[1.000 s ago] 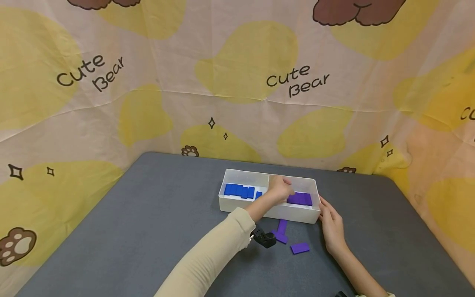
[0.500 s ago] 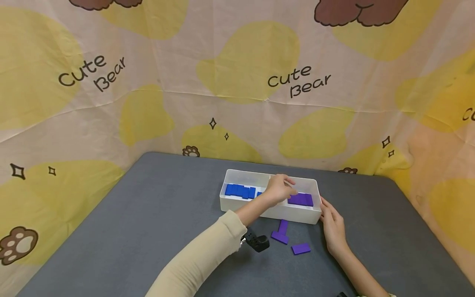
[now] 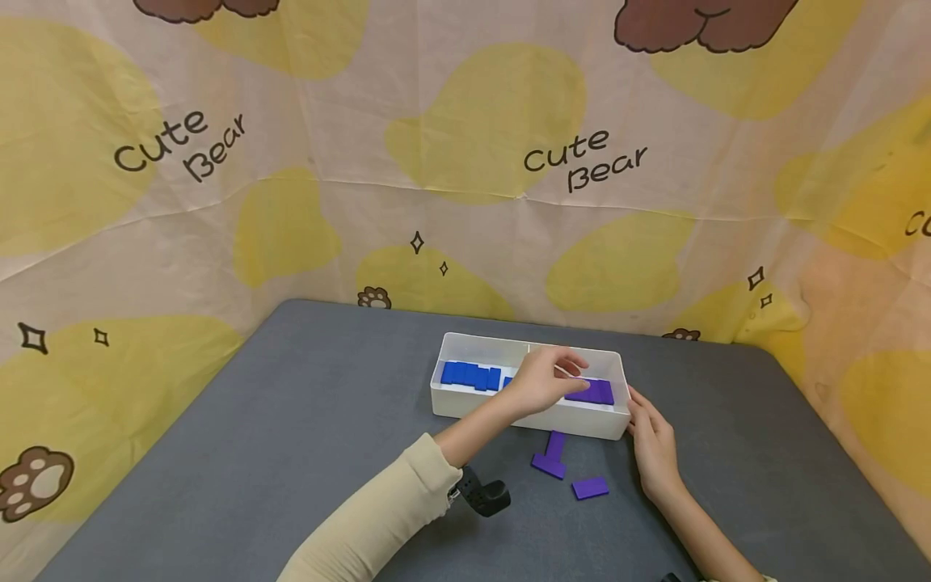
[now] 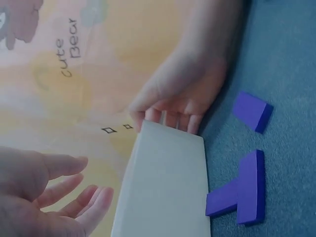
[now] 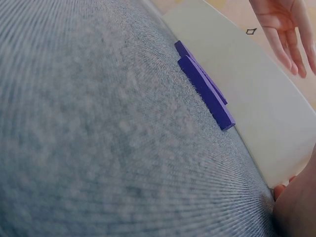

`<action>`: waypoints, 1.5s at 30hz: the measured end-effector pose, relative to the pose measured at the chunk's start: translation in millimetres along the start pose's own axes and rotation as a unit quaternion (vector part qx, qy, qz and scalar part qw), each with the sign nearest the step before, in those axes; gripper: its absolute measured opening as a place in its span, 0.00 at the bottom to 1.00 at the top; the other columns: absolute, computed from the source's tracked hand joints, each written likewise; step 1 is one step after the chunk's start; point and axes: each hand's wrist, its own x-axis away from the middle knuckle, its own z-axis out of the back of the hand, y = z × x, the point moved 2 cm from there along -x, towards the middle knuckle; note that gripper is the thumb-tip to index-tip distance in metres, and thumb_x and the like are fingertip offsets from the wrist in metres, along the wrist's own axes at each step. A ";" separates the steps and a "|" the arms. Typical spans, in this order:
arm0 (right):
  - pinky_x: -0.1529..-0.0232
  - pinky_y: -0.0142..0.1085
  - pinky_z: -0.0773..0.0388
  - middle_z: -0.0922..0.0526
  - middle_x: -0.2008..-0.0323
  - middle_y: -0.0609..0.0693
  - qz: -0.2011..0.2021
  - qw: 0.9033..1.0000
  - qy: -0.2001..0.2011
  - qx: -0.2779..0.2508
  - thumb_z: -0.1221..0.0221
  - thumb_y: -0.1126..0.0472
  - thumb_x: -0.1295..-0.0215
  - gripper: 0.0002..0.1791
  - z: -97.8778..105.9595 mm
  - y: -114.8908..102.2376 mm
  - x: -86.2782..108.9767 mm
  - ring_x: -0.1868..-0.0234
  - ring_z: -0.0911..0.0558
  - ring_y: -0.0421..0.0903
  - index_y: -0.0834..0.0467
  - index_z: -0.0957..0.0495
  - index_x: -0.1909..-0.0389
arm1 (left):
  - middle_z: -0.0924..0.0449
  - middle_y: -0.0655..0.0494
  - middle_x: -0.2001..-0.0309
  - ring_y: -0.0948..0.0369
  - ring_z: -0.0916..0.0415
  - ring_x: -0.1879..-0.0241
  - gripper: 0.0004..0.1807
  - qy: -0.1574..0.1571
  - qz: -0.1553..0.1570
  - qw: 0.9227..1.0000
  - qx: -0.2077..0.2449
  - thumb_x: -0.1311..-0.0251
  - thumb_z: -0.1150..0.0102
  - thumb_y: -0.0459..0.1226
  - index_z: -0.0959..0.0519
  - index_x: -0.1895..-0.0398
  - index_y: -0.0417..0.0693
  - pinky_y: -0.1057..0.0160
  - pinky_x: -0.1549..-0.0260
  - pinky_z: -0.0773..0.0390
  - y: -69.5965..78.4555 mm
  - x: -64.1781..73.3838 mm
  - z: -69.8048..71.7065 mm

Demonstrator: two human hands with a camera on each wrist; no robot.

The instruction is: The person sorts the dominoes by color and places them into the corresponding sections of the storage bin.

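Observation:
A long white box (image 3: 476, 404), split by a divider, stands on the table. My left hand (image 3: 541, 380) hovers over its middle, fingers loosely bent and apart, with nothing between them; the left wrist view shows this hand (image 4: 49, 192) with a gap between thumb and fingers. My right hand (image 3: 655, 449) holds the box's right end, its fingers against the end wall. Flat purple rectangular blocks (image 3: 598, 392) lie in a row in the right compartment, partly hidden by my left hand. Blue blocks (image 3: 465, 374) line the left compartment.
In front of the box a purple block (image 3: 549, 466) lies across the end of another purple block (image 3: 556, 443), forming a T. A third purple block (image 3: 590, 488) lies nearer, to the right. The grey table (image 3: 349, 388) meets a patterned cloth (image 3: 465, 121) behind.
My left hand has lifted from the purple row and drawn back slightly, its fingers spreading apart. The right hand stays at the box's end.

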 end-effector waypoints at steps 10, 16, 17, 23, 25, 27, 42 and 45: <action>0.49 0.13 0.30 0.36 0.22 0.67 0.004 1.000 -0.003 -0.003 0.62 0.54 0.14 0.31 2.0 2.8 -1.9 0.46 0.27 0.22 0.66 0.40 0.20 | 0.12 0.44 0.52 0.56 0.15 0.54 0.14 -0.032 -0.037 0.999 0.011 0.33 0.31 0.31 0.15 0.47 0.37 0.70 0.54 0.19 4.2 22.0 4.8; 0.49 0.12 0.30 0.35 0.22 0.66 0.005 1.000 0.002 0.004 0.62 0.53 0.14 0.31 1.7 2.2 -0.4 0.44 0.27 0.25 0.65 0.39 0.20 | 0.12 0.42 0.52 0.60 0.16 0.55 0.12 -0.064 -0.052 0.996 0.021 0.32 0.32 0.32 0.15 0.48 0.37 0.72 0.54 0.19 0.2 32.5 5.5; 0.49 0.12 0.30 0.35 0.22 0.66 0.006 1.000 0.002 0.004 0.62 0.53 0.14 0.31 1.7 2.0 -0.3 0.45 0.27 0.25 0.65 0.39 0.20 | 0.12 0.42 0.53 0.60 0.16 0.56 0.13 -0.070 -0.051 0.996 0.021 0.32 0.32 0.32 0.15 0.47 0.37 0.72 0.54 0.19 -1.1 34.1 5.3; 0.49 0.13 0.30 0.36 0.22 0.67 0.007 1.000 0.000 -0.002 0.62 0.53 0.14 0.31 1.8 2.7 -1.7 0.45 0.27 0.23 0.66 0.40 0.20 | 0.13 0.45 0.56 0.67 0.18 0.59 0.13 -0.101 -0.048 0.993 0.028 0.32 0.32 0.31 0.15 0.47 0.35 0.72 0.54 0.19 -12.8 41.0 4.3; 0.49 0.13 0.30 0.36 0.22 0.67 0.008 1.000 0.000 -0.003 0.62 0.53 0.14 0.31 1.7 3.2 -2.1 0.45 0.27 0.24 0.66 0.40 0.20 | 0.13 0.45 0.56 0.69 0.18 0.60 0.13 -0.110 -0.050 0.992 0.025 0.33 0.32 0.31 0.15 0.47 0.35 0.73 0.54 0.19 -15.9 42.9 4.3; 0.49 0.13 0.30 0.36 0.22 0.66 0.008 1.000 0.002 -0.004 0.62 0.54 0.14 0.30 1.5 3.3 -1.6 0.45 0.27 0.24 0.65 0.39 0.20 | 0.12 0.43 0.56 0.70 0.18 0.61 0.14 -0.119 -0.051 0.991 0.023 0.33 0.31 0.31 0.15 0.47 0.34 0.73 0.54 0.19 -19.6 44.5 4.3; 0.48 0.13 0.31 0.38 0.20 0.64 -0.013 1.000 -0.002 0.000 0.63 0.53 0.14 0.31 2.2 2.9 -3.2 0.40 0.27 0.29 0.63 0.41 0.19 | 0.13 0.39 0.53 0.71 0.18 0.59 0.14 -0.164 -0.047 0.985 0.016 0.33 0.31 0.31 0.16 0.47 0.32 0.74 0.51 0.21 -44.3 53.2 1.3; 0.48 0.13 0.31 0.38 0.20 0.63 -0.017 1.000 -0.005 0.001 0.63 0.53 0.14 0.31 2.1 1.8 -2.6 0.32 0.27 0.42 0.63 0.41 0.18 | 0.13 0.39 0.54 0.75 0.21 0.61 0.14 -0.165 -0.063 0.984 0.012 0.34 0.31 0.30 0.16 0.48 0.31 0.74 0.52 0.20 -49.2 54.7 0.8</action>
